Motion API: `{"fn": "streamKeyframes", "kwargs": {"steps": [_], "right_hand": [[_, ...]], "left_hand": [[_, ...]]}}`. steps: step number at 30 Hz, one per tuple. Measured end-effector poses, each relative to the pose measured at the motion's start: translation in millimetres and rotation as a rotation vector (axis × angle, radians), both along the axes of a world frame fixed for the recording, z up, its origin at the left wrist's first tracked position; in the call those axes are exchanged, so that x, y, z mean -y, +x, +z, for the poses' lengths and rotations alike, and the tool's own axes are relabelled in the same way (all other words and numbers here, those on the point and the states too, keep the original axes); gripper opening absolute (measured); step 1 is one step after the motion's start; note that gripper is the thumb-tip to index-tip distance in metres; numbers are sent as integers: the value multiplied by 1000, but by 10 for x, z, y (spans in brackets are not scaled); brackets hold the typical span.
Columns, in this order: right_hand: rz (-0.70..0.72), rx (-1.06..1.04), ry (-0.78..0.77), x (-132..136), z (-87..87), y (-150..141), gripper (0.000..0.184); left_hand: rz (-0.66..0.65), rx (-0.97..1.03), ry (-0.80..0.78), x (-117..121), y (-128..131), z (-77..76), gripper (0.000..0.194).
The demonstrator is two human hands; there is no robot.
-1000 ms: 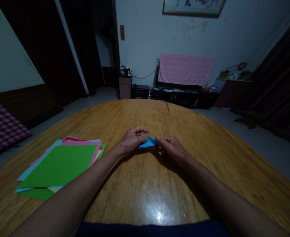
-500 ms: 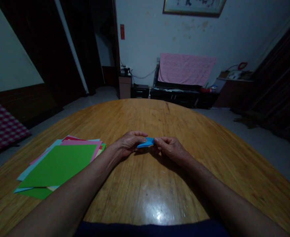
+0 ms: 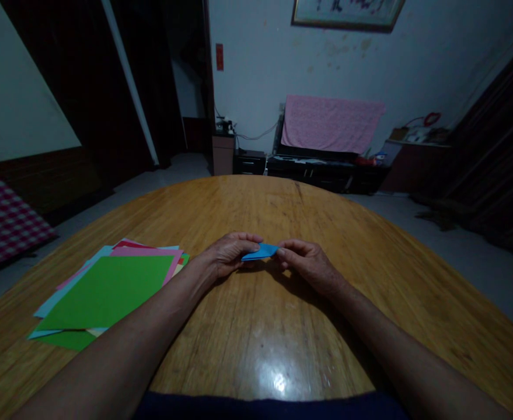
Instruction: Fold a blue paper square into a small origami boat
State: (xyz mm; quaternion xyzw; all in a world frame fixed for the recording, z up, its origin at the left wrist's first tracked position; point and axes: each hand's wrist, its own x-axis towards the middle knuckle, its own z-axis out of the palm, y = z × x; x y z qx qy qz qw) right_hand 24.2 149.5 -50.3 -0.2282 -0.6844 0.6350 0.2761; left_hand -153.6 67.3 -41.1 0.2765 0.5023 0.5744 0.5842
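Observation:
A small folded piece of blue paper is held just above the wooden table, its pointed end toward the right. My left hand grips its left part, thumb on top and fingers behind and below. At the pointed right tip, the thumb and fingertips of my right hand are closed in a pinch. The fingers hide part of the paper, so its full shape cannot be seen.
A stack of coloured paper sheets, green on top, lies on the table beside my left forearm. Beyond the table's far edge stand a low black cabinet and a pink cloth draped over something.
My right hand has slid slightly right to the paper's tip, so more of the blue point shows. My left hand keeps its hold. The view has shifted a little.

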Motion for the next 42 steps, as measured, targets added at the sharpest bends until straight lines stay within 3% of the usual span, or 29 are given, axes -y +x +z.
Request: {"fn": "streamKeyframes", "kwargs": {"steps": [9,19,24,42], "right_hand": [[-46,80,26,55,58,-27,22],[-114,164,-146,81,48,-76,12],[-124,169,-93,57,26,-78,11],[-132,132,-135,104,55,-93,11]], "left_hand": [[34,-68,-11,3,32,0,27],[136,-264,39,-5,107,0,24],[146,-333,74,-17,105,-17,23],[90,-298,74,-3,67,-66,25]]}}
